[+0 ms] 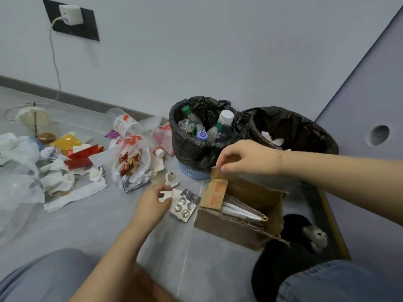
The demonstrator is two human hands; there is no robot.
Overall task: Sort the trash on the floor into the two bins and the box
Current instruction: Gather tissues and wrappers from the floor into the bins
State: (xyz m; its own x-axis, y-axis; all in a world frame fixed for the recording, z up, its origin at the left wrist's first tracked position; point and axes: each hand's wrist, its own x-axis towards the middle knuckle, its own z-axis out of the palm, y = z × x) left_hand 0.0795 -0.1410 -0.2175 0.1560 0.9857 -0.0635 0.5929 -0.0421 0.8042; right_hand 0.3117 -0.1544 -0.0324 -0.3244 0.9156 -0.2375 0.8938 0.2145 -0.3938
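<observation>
Head view is showing the right hand (248, 158) pinching the cardboard box (239, 216) flap, probably keeping it open, while the left hand (152, 205) is gripping a blister pack (185, 207) on the floor beside the box. The trash pile (72, 166) is waiting at left.

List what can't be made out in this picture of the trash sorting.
- Right-hand bin: head view; its black liner hides all but some white scraps.
- Cardboard box: its flaps hide most of the contents.
- Blister pack: too blurred to read.
- Left hand: its fingers curl away, so whether they pinch the pack is unclear.
</observation>
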